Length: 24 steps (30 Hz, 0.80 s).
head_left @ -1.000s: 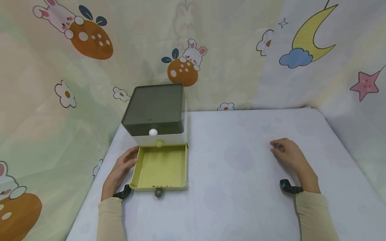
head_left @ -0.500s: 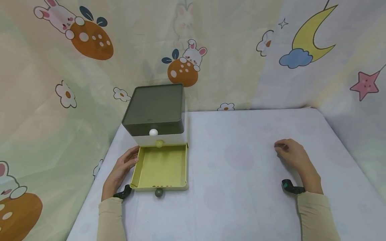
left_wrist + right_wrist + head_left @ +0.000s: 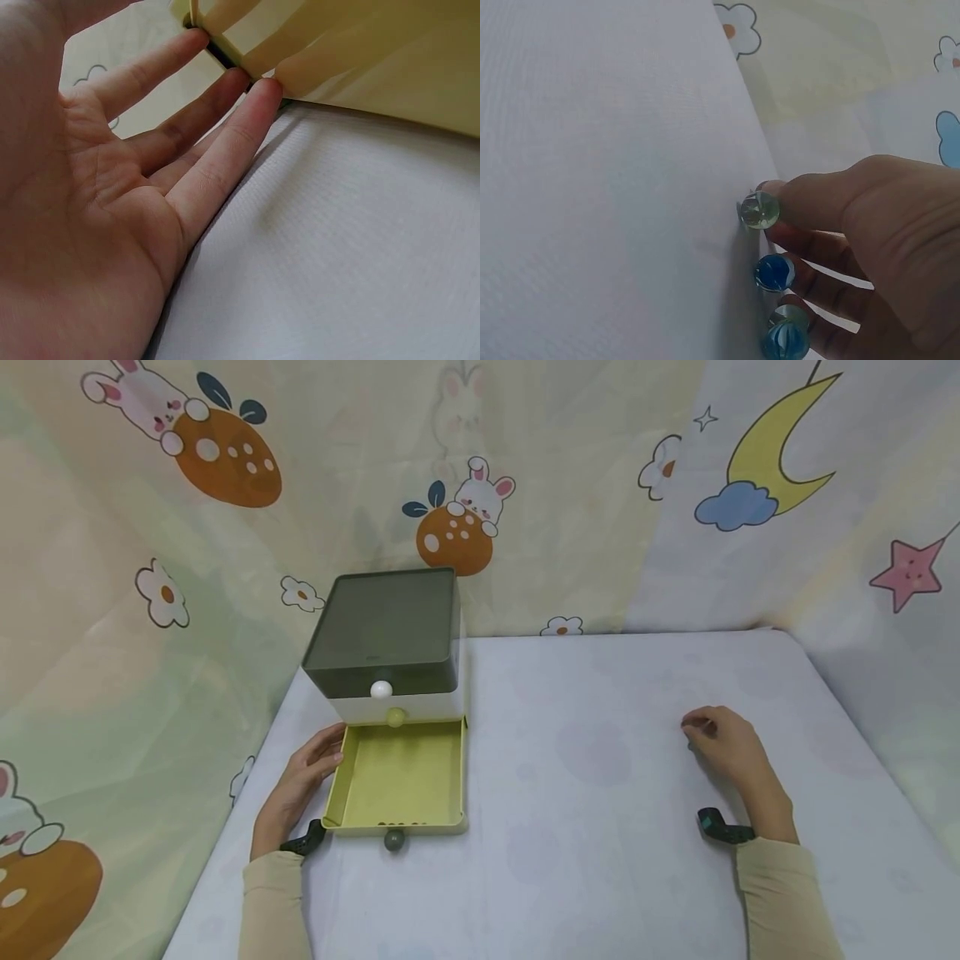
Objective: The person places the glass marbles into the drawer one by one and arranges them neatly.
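My left hand (image 3: 303, 774) lies along the left side of a pulled-out yellow-green drawer (image 3: 405, 829), fingers extended. In the left wrist view its fingertips (image 3: 262, 94) meet the drawer's edge. Over on the right, my right hand (image 3: 729, 745) is low over the white cloth with curled fingers. The right wrist view shows a clear greenish glass marble (image 3: 760, 211) at the thumb tip. A blue marble (image 3: 774, 272), a clear marble (image 3: 790, 315) and a blue-swirled marble (image 3: 786, 342) sit along the other fingertips.
The drawer belongs to a small drawer box with a dark green top (image 3: 382, 618) and a white knob (image 3: 381, 689). A dark green knob (image 3: 394, 840) sticks out at the drawer's front. Behind the white-covered table (image 3: 585, 860) hangs a printed cloth backdrop (image 3: 570, 527).
My right hand has shifted slightly right, its thumb and fingers drawn closer together. A small marble now shows below the thumb in the head view. My left hand and the drawer stay put.
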Each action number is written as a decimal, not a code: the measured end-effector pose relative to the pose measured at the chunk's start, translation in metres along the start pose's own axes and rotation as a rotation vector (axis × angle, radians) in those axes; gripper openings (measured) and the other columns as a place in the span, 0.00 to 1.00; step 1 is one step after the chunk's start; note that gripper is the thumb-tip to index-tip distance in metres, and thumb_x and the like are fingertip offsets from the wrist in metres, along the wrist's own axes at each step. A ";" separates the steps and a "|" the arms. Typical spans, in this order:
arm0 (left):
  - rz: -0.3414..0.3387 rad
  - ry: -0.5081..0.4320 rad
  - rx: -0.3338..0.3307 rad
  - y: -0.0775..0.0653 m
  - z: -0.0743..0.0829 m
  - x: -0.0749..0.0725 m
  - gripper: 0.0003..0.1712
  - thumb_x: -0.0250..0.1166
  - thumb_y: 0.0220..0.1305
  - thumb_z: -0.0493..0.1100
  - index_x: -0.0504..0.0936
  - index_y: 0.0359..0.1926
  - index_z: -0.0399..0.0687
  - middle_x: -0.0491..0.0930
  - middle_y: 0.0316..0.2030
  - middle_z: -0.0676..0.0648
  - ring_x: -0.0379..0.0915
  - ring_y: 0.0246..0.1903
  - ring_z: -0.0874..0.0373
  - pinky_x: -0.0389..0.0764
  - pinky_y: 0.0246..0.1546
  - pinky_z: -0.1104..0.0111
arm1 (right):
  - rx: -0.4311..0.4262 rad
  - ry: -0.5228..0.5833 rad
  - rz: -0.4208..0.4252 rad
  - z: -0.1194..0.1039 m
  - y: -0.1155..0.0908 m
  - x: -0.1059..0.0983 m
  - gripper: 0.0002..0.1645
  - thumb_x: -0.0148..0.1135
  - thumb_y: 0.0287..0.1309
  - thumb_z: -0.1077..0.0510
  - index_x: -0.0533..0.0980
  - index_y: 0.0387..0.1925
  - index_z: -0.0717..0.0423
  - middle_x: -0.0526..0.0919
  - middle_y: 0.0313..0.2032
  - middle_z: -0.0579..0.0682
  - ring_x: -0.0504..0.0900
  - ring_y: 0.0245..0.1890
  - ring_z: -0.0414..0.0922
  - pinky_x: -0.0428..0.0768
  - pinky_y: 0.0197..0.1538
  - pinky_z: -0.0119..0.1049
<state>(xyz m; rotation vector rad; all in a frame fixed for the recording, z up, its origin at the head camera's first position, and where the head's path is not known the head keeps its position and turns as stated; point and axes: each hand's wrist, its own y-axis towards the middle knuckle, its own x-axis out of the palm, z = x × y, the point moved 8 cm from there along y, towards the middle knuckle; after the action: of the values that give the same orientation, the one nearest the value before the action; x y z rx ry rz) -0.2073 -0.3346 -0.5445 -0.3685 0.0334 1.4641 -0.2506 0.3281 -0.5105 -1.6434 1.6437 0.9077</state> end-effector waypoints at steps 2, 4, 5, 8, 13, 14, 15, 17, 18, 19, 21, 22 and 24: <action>-0.001 -0.001 0.002 0.001 -0.001 0.000 0.40 0.62 0.76 0.51 0.56 0.82 0.53 0.56 0.81 0.42 0.67 0.64 0.70 0.72 0.59 0.78 | 0.011 0.008 0.008 0.002 0.000 0.000 0.18 0.59 0.75 0.55 0.79 0.55 0.66 0.81 0.52 0.67 0.78 0.52 0.64 0.77 0.52 0.61; -0.001 0.000 0.006 0.001 -0.001 0.000 0.40 0.61 0.77 0.51 0.56 0.82 0.52 0.57 0.81 0.42 0.67 0.64 0.70 0.72 0.59 0.78 | 0.026 0.034 0.029 0.005 -0.001 0.000 0.20 0.58 0.76 0.52 0.79 0.57 0.64 0.80 0.53 0.67 0.78 0.53 0.64 0.77 0.51 0.60; 0.000 0.000 0.008 0.001 -0.001 0.000 0.40 0.61 0.77 0.51 0.56 0.82 0.52 0.57 0.80 0.42 0.68 0.64 0.70 0.72 0.59 0.78 | 0.031 0.052 0.045 0.006 -0.001 -0.001 0.21 0.57 0.76 0.51 0.78 0.58 0.64 0.80 0.53 0.66 0.78 0.53 0.63 0.78 0.51 0.59; 0.002 0.005 0.006 0.001 -0.002 0.001 0.40 0.61 0.77 0.51 0.57 0.82 0.53 0.57 0.80 0.42 0.68 0.64 0.70 0.72 0.60 0.76 | 0.043 0.109 0.107 0.009 -0.002 -0.005 0.24 0.55 0.78 0.48 0.77 0.61 0.62 0.80 0.57 0.65 0.78 0.56 0.62 0.77 0.52 0.51; 0.003 0.008 -0.009 0.000 -0.002 0.002 0.40 0.61 0.76 0.53 0.57 0.82 0.54 0.57 0.81 0.43 0.67 0.64 0.70 0.70 0.63 0.73 | 0.033 0.166 0.177 0.009 -0.003 -0.010 0.24 0.56 0.78 0.47 0.78 0.61 0.59 0.81 0.60 0.62 0.78 0.59 0.58 0.71 0.52 0.31; 0.003 0.006 -0.010 0.000 -0.002 0.002 0.40 0.62 0.76 0.53 0.57 0.82 0.54 0.57 0.81 0.42 0.67 0.64 0.70 0.70 0.62 0.73 | 0.032 0.174 0.178 0.008 -0.003 -0.010 0.24 0.56 0.77 0.46 0.78 0.61 0.58 0.81 0.60 0.61 0.77 0.58 0.57 0.70 0.51 0.29; 0.002 0.001 -0.009 0.001 -0.002 0.001 0.40 0.61 0.77 0.52 0.56 0.82 0.53 0.57 0.81 0.42 0.67 0.64 0.70 0.70 0.62 0.74 | 0.027 0.182 0.178 0.007 -0.003 -0.010 0.24 0.56 0.77 0.46 0.78 0.62 0.57 0.82 0.60 0.60 0.77 0.58 0.54 0.69 0.51 0.27; -0.001 -0.006 -0.004 0.001 -0.002 0.001 0.40 0.61 0.77 0.52 0.56 0.82 0.52 0.56 0.81 0.41 0.67 0.64 0.70 0.71 0.61 0.77 | 0.008 0.208 0.179 0.004 -0.002 -0.010 0.24 0.57 0.77 0.45 0.78 0.62 0.56 0.82 0.59 0.57 0.77 0.56 0.44 0.69 0.51 0.24; -0.002 -0.006 -0.001 0.001 -0.002 0.000 0.40 0.61 0.77 0.51 0.56 0.82 0.52 0.56 0.81 0.41 0.67 0.64 0.70 0.72 0.60 0.78 | 0.000 0.225 0.173 0.002 -0.002 -0.009 0.24 0.58 0.76 0.45 0.79 0.62 0.55 0.82 0.58 0.56 0.76 0.53 0.40 0.72 0.48 0.25; -0.003 -0.007 0.000 0.001 -0.002 0.000 0.40 0.61 0.77 0.51 0.56 0.82 0.52 0.56 0.81 0.41 0.67 0.64 0.70 0.72 0.59 0.79 | -0.011 0.236 0.170 -0.001 -0.001 -0.009 0.24 0.58 0.76 0.44 0.79 0.62 0.54 0.82 0.58 0.55 0.75 0.52 0.35 0.72 0.48 0.23; -0.003 -0.011 0.004 0.002 -0.002 0.000 0.40 0.61 0.77 0.51 0.56 0.82 0.52 0.56 0.81 0.41 0.67 0.64 0.71 0.72 0.59 0.80 | -0.043 0.259 0.169 -0.009 0.000 -0.008 0.23 0.59 0.75 0.45 0.80 0.61 0.54 0.82 0.56 0.54 0.72 0.49 0.27 0.72 0.48 0.21; -0.003 -0.009 0.005 0.002 -0.002 -0.001 0.40 0.61 0.77 0.51 0.56 0.82 0.52 0.56 0.81 0.41 0.67 0.64 0.71 0.72 0.59 0.79 | -0.054 0.273 0.165 -0.013 0.001 -0.007 0.23 0.60 0.75 0.45 0.80 0.61 0.54 0.82 0.56 0.53 0.71 0.48 0.25 0.73 0.47 0.20; -0.001 -0.005 0.001 0.002 -0.002 0.000 0.40 0.61 0.77 0.51 0.57 0.82 0.53 0.56 0.81 0.41 0.67 0.64 0.71 0.72 0.59 0.79 | -0.070 0.289 0.159 -0.022 0.001 -0.004 0.21 0.60 0.75 0.46 0.81 0.60 0.52 0.83 0.54 0.52 0.71 0.47 0.23 0.73 0.48 0.21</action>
<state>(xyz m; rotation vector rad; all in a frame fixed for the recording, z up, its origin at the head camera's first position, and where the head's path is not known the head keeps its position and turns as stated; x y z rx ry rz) -0.2093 -0.3354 -0.5468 -0.3636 0.0300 1.4638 -0.2511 0.3123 -0.4945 -1.7773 1.9811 0.8413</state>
